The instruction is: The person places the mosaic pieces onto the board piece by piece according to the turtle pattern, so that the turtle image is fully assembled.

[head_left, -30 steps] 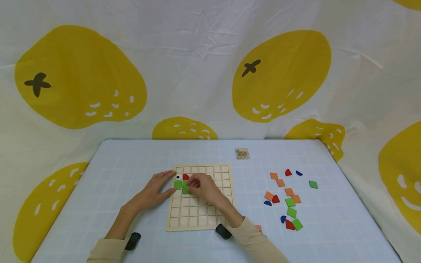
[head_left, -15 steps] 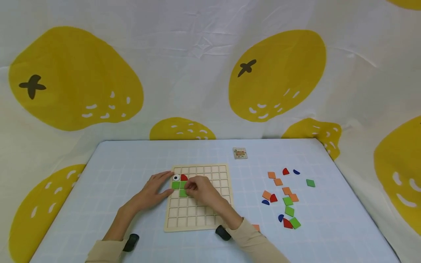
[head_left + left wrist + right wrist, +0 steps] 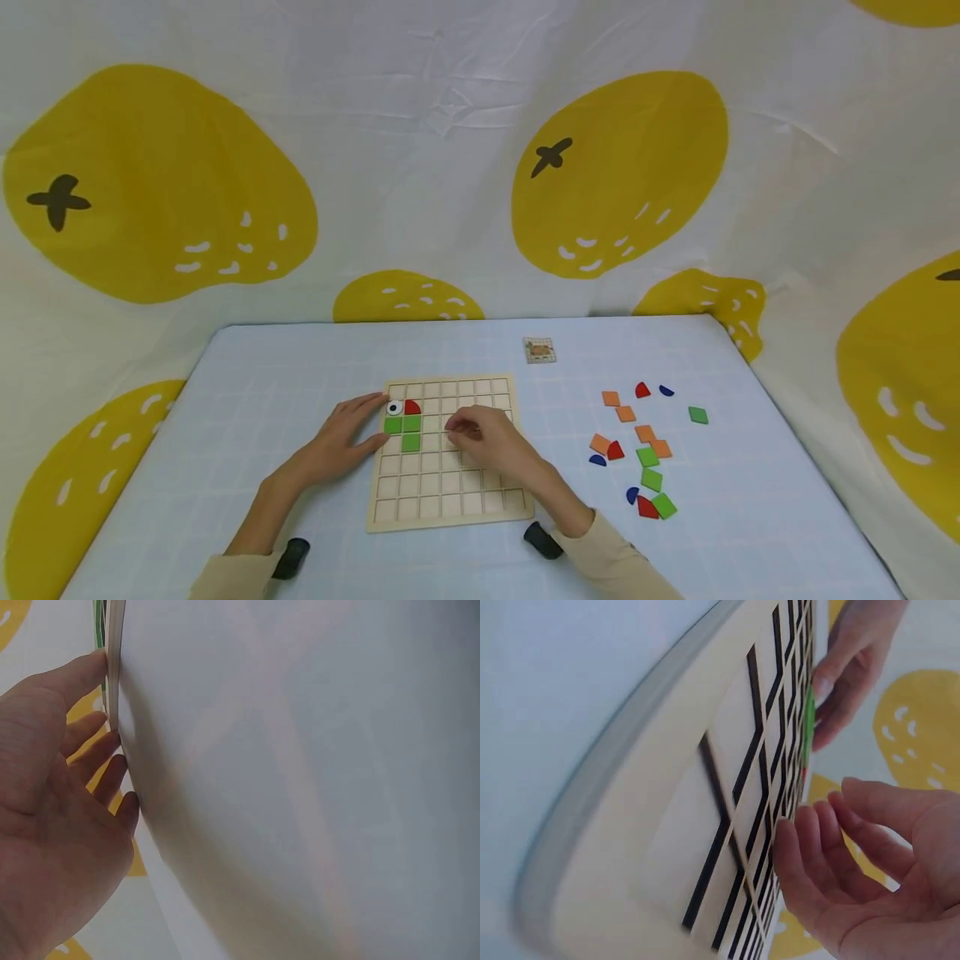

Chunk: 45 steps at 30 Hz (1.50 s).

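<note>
A wooden grid board [image 3: 430, 483] lies on the table. In its upper left cells sit a white tile with a black-centred ring [image 3: 394, 408], a red quarter-circle [image 3: 412, 407] and three green squares [image 3: 411, 443]. My left hand [image 3: 333, 443] rests along the board's left edge, fingers extended; the left wrist view shows its fingertips [image 3: 107, 664] at the board's side. Over the middle of the grid hovers my right hand [image 3: 495, 443], fingers loosely bent. The right wrist view shows nothing between that hand's thumb and fingers [image 3: 821, 855].
Right of the board are scattered loose orange squares [image 3: 626, 414], green squares [image 3: 648, 457], red quarter-circles [image 3: 642, 390] and blue half-circles [image 3: 667, 390]. A small picture card [image 3: 540, 351] lies behind the board. A patterned cloth [image 3: 420, 208] hangs behind the table.
My right hand has drawn away from the lower green square and moved right across the grid. That square now sits uncovered in its cell. My left hand keeps its place at the board's edge.
</note>
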Tool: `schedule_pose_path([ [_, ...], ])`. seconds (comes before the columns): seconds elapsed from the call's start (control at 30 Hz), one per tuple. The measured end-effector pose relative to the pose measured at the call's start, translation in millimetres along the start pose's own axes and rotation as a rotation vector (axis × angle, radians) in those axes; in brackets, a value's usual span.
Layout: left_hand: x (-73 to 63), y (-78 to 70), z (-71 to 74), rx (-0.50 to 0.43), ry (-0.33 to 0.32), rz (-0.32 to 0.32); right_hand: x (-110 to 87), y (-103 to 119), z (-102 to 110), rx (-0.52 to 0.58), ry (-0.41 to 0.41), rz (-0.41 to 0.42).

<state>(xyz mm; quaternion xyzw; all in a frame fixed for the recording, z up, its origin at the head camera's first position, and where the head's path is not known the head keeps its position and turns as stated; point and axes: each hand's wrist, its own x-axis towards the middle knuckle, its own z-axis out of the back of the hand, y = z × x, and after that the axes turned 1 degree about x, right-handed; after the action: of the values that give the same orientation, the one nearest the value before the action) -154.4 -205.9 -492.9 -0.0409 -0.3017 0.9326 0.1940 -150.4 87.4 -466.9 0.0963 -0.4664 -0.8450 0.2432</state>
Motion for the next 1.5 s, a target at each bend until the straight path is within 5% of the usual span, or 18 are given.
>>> schedule_pose_path([
  [0.57,-0.9,1.0,1.2,-0.003,-0.015,-0.035,-37.7,-22.2,40.3,-0.076,-0.178,-0.027],
  [1.2,1.3,3.9,-0.3,-0.006,-0.004,-0.026,-82.5,-43.9,80.6,-0.205,-0.381,-0.195],
  [1.5,-0.4,0.9,2.0,0.001,-0.006,-0.023,-103.5,-52.5,98.9,-0.243,-0.379,-0.294],
])
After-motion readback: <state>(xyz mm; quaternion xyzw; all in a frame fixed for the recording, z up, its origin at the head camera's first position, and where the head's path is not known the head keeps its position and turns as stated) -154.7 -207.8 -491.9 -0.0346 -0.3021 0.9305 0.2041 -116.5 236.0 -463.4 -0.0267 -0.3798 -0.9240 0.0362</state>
